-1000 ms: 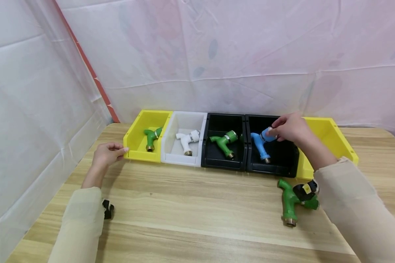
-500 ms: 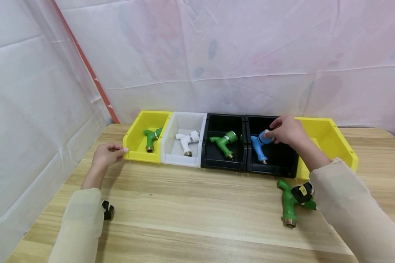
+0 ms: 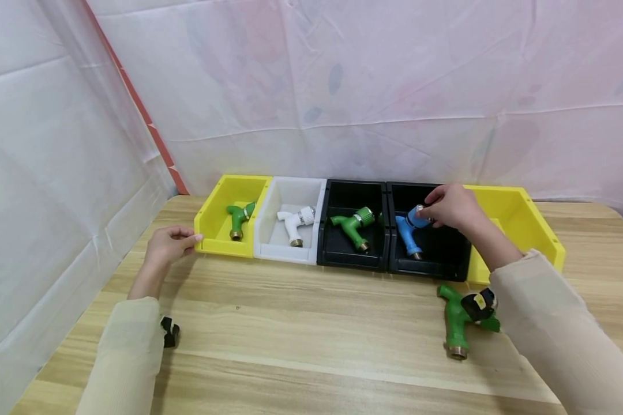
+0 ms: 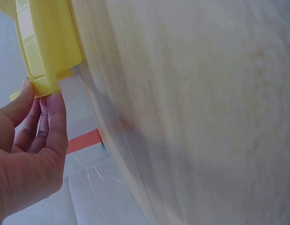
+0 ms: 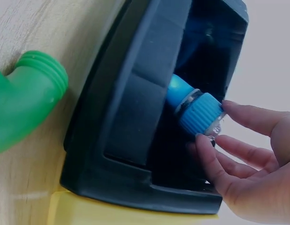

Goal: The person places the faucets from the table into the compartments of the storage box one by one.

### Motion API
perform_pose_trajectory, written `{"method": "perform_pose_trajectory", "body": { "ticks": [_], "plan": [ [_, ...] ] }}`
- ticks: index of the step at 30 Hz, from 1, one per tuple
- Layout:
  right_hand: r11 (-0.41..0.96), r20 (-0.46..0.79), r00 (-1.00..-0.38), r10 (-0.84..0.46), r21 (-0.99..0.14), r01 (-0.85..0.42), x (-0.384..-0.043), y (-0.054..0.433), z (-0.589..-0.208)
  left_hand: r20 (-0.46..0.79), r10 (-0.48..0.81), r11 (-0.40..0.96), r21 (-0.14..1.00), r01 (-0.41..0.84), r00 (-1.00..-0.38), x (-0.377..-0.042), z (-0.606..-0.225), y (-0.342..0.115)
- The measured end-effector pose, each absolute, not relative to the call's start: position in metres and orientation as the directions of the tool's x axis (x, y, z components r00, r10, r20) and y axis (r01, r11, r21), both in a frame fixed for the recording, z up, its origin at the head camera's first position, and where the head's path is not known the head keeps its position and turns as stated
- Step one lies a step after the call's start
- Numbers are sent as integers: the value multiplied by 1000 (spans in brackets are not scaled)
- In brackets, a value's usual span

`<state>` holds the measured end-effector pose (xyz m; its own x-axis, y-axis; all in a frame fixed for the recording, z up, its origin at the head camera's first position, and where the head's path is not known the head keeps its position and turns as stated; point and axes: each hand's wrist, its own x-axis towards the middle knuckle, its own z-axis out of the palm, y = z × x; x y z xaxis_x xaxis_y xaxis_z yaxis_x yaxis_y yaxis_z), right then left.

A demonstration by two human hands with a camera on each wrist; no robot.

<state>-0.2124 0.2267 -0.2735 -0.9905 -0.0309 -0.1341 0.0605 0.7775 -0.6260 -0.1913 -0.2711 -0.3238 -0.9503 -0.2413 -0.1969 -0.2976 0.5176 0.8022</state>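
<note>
In the head view my right hand (image 3: 456, 208) reaches into the right-hand black bin (image 3: 430, 273). Its thumb and a finger pinch the ribbed knob of a blue tap (image 3: 409, 233), also close up in the right wrist view as the blue tap (image 5: 201, 112). The brass end of this tap points toward the bin's front. At far left, my left hand (image 3: 170, 244) pinches the front corner of a yellow bin (image 3: 223, 246); the thumb lies on the lip of this yellow bin (image 4: 46, 86) in the left wrist view, fingers on the other side.
A green tap (image 3: 237, 218), a white tap (image 3: 293, 223) and another green tap (image 3: 355, 226) lie in the other bins. A larger green tap (image 3: 454, 323) lies on the table in front of the right yellow bin (image 3: 537, 222), partly behind my right wrist camera. A fabric curtain (image 3: 342, 69) hangs behind.
My right hand has shifted slightly left and down with the blue tap, then held nearly still over the last half second. The left hand stays at the yellow bin's corner.
</note>
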Motion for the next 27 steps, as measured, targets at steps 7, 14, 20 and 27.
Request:
{"method": "perform_pose_trajectory", "body": {
  "ticks": [7, 14, 20, 27],
  "plan": [
    [749, -175, -980, -94, -661, 46, -208, 233, -270, -199, -252, 510, 805, -305, -947, -191, -323, -270],
    [706, -190, -971, -144, -707, 34, -202, 239, -268, -199, -251, 508, 806, -304, -947, -192, -323, -269],
    [695, -194, -965, -176, -719, 18, -198, 244, -267, -193, -248, 509, 808, -297, -949, -191, -322, -269],
    [676, -201, -964, -175, -736, 31, -194, 247, -265, -188, -261, 521, 798, -302, -947, -191, -322, -269]
  ]
}}
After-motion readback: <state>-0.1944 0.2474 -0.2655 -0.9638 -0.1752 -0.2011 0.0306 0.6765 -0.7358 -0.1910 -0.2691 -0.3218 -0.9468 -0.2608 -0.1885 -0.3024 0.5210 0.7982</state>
